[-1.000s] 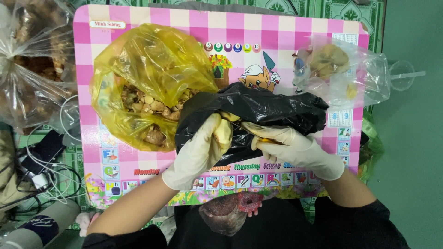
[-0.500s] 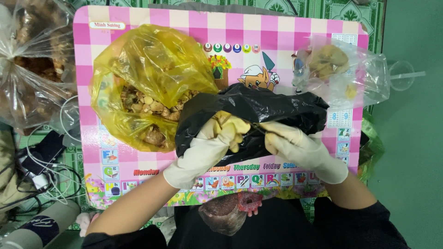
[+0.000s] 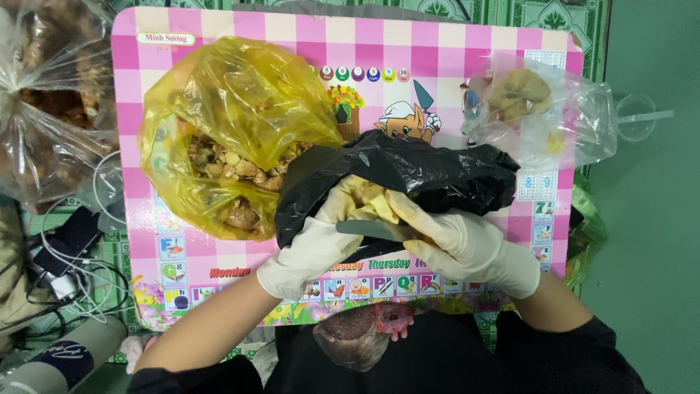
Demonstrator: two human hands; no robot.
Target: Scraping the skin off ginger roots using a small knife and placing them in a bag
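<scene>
At the far left lies one clear plastic bag of brown pieces, with a tangle of white cables below it. Next comes one pink checked board bearing three bags. The first is a yellow bag, open, with brown and pale chunks inside. Just right of it, touching, sits one black bag at the board's middle. Two gloved hands meet at its mouth. The left hand has its fingers curled around a pale yellowish piece at the bag's opening. The right hand is closed on one knife, whose grey blade points left across that piece. Farthest right rests one clear bag holding a few brown lumps.
</scene>
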